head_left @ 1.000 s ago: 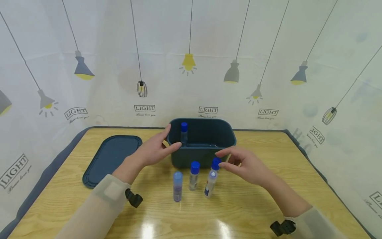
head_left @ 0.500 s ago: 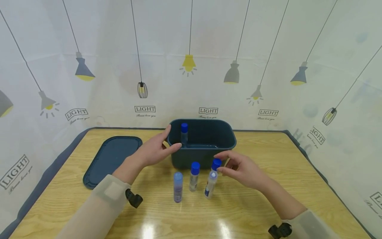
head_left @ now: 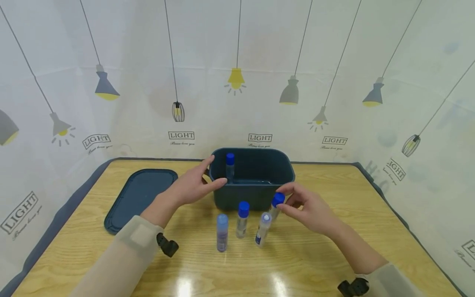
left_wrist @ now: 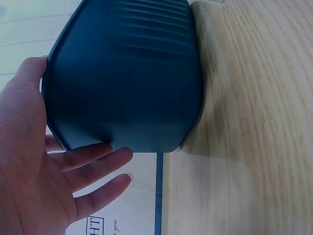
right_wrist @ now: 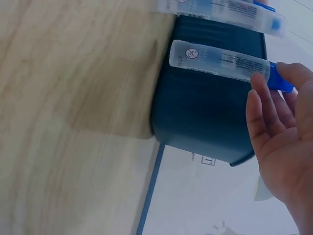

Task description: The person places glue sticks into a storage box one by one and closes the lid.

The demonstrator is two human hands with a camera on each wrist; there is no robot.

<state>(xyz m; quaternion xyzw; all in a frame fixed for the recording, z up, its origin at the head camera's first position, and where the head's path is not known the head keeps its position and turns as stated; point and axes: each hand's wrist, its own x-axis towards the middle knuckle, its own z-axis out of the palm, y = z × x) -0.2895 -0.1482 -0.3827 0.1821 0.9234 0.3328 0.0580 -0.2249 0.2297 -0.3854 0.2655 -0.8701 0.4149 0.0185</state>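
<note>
Left hand (head_left: 192, 186) spread, the right hand (head_left: 311, 209), clamped on a blue-capped clear plastic bottle (right_wrist: 217, 61), has shifted it toward the desk's (head_left: 315, 268) right edge, presumably for lifting.

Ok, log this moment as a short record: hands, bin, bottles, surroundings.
left hand: spread against the left end of the bin
right hand: pinches a blue-capped bottle by its cap
in bin: another blue-capped bottle
standing on table, before bin: light-blue-topped bottle, third blue-capped bottle, pale-topped bottle
left of bin: flat dark panel
backdrop: printed with hanging lamps
</note>
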